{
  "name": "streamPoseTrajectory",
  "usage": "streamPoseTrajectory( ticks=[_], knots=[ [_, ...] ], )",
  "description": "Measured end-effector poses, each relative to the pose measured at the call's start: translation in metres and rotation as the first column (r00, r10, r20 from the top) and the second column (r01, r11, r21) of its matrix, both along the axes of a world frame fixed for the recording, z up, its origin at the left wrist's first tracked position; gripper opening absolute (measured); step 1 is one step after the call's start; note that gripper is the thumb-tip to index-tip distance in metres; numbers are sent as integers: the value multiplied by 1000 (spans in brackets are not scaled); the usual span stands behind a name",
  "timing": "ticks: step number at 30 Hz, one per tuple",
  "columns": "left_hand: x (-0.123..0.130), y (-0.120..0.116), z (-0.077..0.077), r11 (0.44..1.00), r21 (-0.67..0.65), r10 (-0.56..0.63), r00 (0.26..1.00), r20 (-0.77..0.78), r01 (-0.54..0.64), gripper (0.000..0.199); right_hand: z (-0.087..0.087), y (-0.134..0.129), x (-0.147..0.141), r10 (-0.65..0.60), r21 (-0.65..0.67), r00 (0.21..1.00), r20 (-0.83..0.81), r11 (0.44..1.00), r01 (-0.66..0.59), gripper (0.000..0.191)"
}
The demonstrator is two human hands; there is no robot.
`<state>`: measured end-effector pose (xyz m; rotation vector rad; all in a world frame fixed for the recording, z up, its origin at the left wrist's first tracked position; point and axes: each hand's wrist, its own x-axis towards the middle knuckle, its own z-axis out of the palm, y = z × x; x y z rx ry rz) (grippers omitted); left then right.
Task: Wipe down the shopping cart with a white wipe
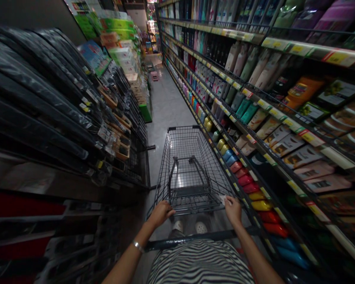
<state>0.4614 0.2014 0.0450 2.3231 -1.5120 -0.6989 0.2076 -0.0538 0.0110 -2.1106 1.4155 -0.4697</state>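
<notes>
My left hand (161, 213) and right hand (232, 209) are both closed on the near rim of the shopping cart (192, 165), which stands mid-aisle directly ahead of me. I judge even pressure best: the shelves (254, 118) run close on the right.

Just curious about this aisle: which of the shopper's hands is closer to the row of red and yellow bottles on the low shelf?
The right hand, gripping the black wire shopping cart just beside the red and yellow bottles. The left hand grips the cart's far side.
</notes>
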Motion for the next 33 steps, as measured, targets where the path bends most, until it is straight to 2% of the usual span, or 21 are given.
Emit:
streamPoseTrajectory(
  ticks=[4,10,14,20,27,30,33],
  knots=[
    [-5,0,-7,997,71,-32,999,15,31,24,-6,5,11,-37,12,991,126,999,36,28],
    [-15,1,-12,989,131,56,994,91,-68,31,9,-10,23,-10,-1,974,226,1000,11,28],
    [-6,-6,-8,982,182,23,996,83,-38,31,17,-19,36,68,15,975,213,997,-73,29],
    [16,-28,4,973,229,-14,996,86,-6,33,19,-14,58,200,55,967,155,976,-211,30],
    [22,-42,15,960,279,-38,996,80,14,34,28,-19,72,166,14,981,97,986,-168,30],
    [21,-46,19,957,291,-31,996,82,5,35,28,-7,85,185,0,979,86,983,-186,30],
    [21,-49,23,954,298,-23,996,83,-3,35,23,20,103,263,-6,960,95,964,-264,28]
  ],
)
